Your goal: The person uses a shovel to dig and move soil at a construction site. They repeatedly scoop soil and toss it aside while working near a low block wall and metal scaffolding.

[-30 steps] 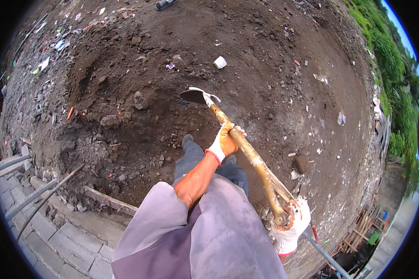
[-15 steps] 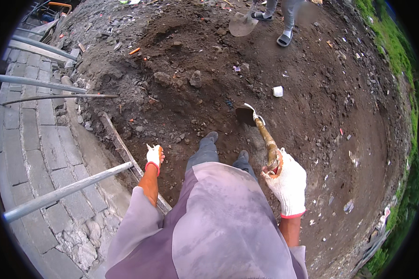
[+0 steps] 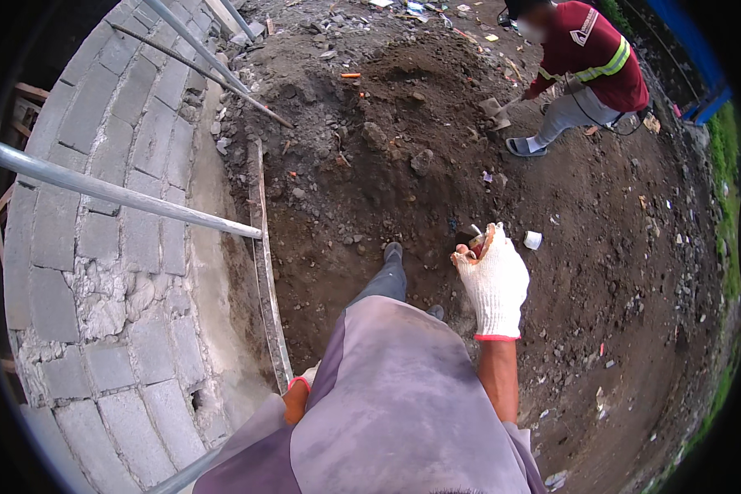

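My right hand, in a white knit glove with a red cuff, is raised in front of me, its fingers curled round the handle of a hoe. Only a small part of the hoe shows beyond the fingers; the hand hides most of it. Low beside my left hip is my left hand, gloved too, largely covered by my grey-purple shirt. Its fingers are out of sight. A long narrow board stands along the trench edge near that hand.
A grey block wall runs along the left, with metal pipes crossing it. Ahead, a co-worker in a maroon top bends over a shovel. Loose dark soil with stones and a white cup lies in front.
The view has swung left and up, bringing the co-worker's upper body in. My right hand has risen with the hoe, whose blade is now mostly hidden. My left hand has drawn back to my side.
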Demonstrator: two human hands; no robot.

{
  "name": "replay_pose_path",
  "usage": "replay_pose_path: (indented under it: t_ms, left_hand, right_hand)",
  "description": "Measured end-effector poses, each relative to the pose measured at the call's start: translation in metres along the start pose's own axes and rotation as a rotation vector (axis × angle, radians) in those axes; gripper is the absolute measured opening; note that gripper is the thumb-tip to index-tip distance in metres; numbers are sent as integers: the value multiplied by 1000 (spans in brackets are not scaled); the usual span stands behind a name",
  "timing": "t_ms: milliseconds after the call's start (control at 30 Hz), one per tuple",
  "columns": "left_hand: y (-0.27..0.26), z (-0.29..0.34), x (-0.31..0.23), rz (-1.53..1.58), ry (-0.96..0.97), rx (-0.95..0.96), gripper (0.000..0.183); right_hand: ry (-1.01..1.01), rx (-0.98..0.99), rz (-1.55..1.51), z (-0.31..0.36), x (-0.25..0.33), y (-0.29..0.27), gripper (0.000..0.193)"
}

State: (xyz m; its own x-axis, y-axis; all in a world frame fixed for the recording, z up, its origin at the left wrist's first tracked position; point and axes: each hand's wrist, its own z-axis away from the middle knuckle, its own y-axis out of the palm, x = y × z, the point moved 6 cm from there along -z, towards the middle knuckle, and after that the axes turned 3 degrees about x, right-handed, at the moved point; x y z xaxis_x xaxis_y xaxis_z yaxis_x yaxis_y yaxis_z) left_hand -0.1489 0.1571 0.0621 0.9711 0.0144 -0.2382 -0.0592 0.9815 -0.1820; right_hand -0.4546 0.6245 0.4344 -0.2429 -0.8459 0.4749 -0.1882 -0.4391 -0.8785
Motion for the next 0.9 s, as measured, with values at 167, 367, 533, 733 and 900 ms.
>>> replay_pose_path:
  t_ms: [167, 367, 533, 733, 900]
  left_hand:
    - [-8, 43, -44, 188, 12, -90, 14]
    - [-26, 36, -89, 231, 17, -114, 18]
    - [-24, -4, -122, 174, 35, -20, 16]
    - [-43, -44, -152, 343, 54, 39, 17]
    - [-84, -46, -155, 425, 140, 0, 23]
  right_hand:
    - [-62, 92, 53, -26, 22, 14, 33]
    - [-30, 99, 188, -62, 41, 22, 34]
    - [93, 163, 210, -84, 57, 29, 32]
    - [91, 170, 267, -124, 74, 46, 27]
    - [30, 188, 338, -162, 68, 64, 27]
